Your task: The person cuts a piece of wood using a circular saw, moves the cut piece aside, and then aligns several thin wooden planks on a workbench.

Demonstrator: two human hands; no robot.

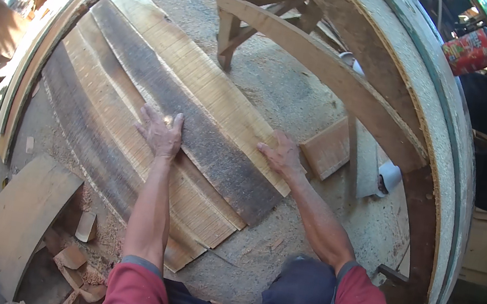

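Several rough-sawn wooden planks lie side by side on the dusty ground in front of me. My left hand [161,136] rests on them with its fingers spread, beside the dark plank [197,126] and over a brown plank [121,86]. At the right edge of the set is a pale plank [204,77]. My right hand [282,156] grips the outer edge of this pale plank near its close end, thumb on top; its other fingers are partly hidden. Another dark plank [81,118] forms the left side of the set.
A curved wooden piece [324,76] and a wooden trestle leg [231,12] stand at the far right. A brown block [327,149] and a white cup [389,176] are by my right hand. Left lie a curved board [23,213] and offcuts [71,256]. A red can [472,52] sits upper right.
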